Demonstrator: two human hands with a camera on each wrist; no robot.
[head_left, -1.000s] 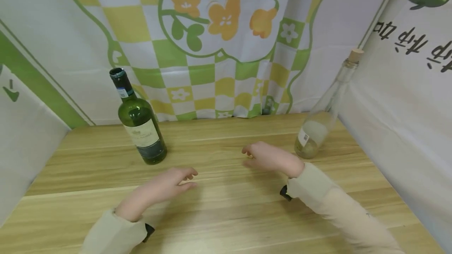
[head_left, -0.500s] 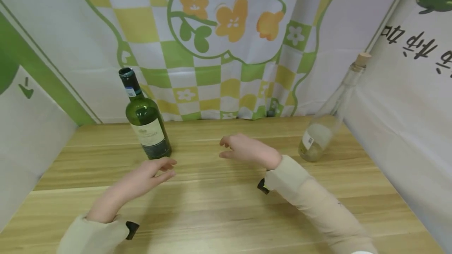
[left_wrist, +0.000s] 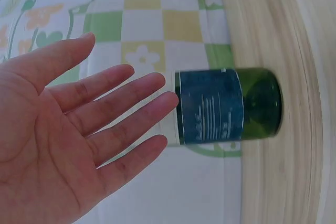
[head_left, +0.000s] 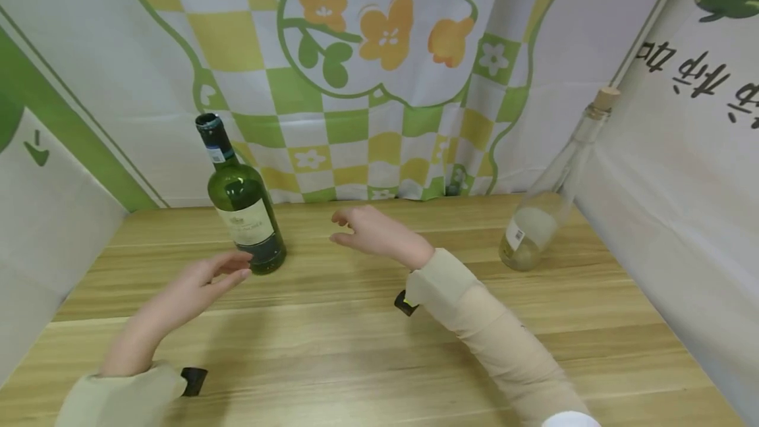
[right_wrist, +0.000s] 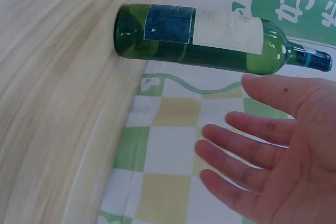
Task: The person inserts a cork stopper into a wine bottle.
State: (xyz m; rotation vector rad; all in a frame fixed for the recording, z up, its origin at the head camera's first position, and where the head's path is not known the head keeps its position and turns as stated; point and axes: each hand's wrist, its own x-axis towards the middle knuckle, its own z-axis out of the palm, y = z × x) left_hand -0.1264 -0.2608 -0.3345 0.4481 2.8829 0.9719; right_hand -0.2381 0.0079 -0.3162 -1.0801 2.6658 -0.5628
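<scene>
A green wine bottle (head_left: 248,216) with a cream and dark blue label stands upright toward the left back of the wooden table; its neck shows no cork. My left hand (head_left: 192,288) is in front of it and to its left, fingertips overlapping the bottle's lower part in the head view. In the left wrist view the left hand (left_wrist: 89,135) has its fingers spread toward the dark blue label (left_wrist: 210,106). To the bottle's right, my right hand (head_left: 382,236) hovers with nothing in it. The right wrist view shows the right hand (right_wrist: 268,150) with extended fingers beside the bottle (right_wrist: 199,38).
A clear glass bottle (head_left: 536,216) with a cork stopper (head_left: 607,98) stands at the right back of the wooden table (head_left: 367,348). Behind the table hangs a checkered, flowered curtain (head_left: 356,117); printed white cloth (head_left: 676,150) lines the right side.
Both hands have moved left, the left one coming to the green bottle's front left and the right one nearing it from the right. The head view has shifted slightly.
</scene>
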